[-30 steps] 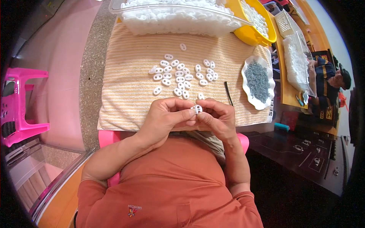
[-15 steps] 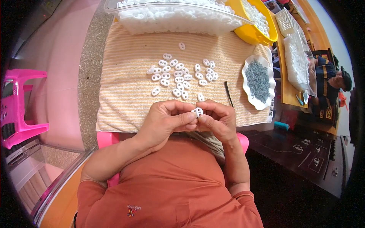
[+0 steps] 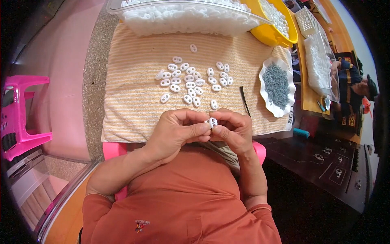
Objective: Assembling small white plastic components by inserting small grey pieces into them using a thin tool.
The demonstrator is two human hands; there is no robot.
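Observation:
Close to my body, above the near edge of the towel, my two hands meet at one small white oval plastic piece with two holes (image 3: pixel 213 122). My left hand (image 3: pixel 181 127) pinches it from the left between thumb and fingers. From the other side my right hand (image 3: pixel 232 127) grips it with thumb and forefinger. Just beyond my fingertips a similar white piece (image 3: pixel 214 104) lies on the striped towel (image 3: pixel 136 97). Several more white two-hole pieces (image 3: pixel 190 85) lie scattered farther out. Whatever the fingers cover of the held piece is hidden.
A clear bin (image 3: pixel 183 20) full of white pieces stands at the far edge, beside a yellow basin (image 3: pixel 270 37). On the right are a scalloped white dish (image 3: pixel 263 91) of grey-blue small parts and a thin black strip (image 3: pixel 244 99). A person (image 3: pixel 351 87) sits beyond; a pink stool (image 3: pixel 30 118) stands left.
Both hands keep hold of the white piece in nearly the same place, and the piece has tilted slightly. The whole view has shifted a little.

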